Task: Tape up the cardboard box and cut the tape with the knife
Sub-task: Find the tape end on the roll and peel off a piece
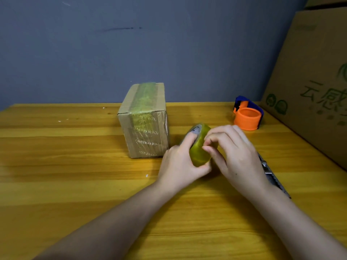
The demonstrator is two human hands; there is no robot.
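Tape roll (199, 149) is held upright just above the wooden table (75, 184): left hand (180, 164) curled round it, finger in the core; right hand (234, 156) fingertips pinching at the rim, likely picking the tape end. Roll judged light, rigid, film slick. Utility knife (270, 173) lies behind the right wrist. Cardboard box (144, 121), already banded, stands beyond, apart; light, faces crushable.

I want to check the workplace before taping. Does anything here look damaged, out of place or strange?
The small cardboard box already carries wrinkled greenish tape over its top and front. The knife lies on the table partly under the right hand, close to the forearm. Nothing looks spilled or broken.
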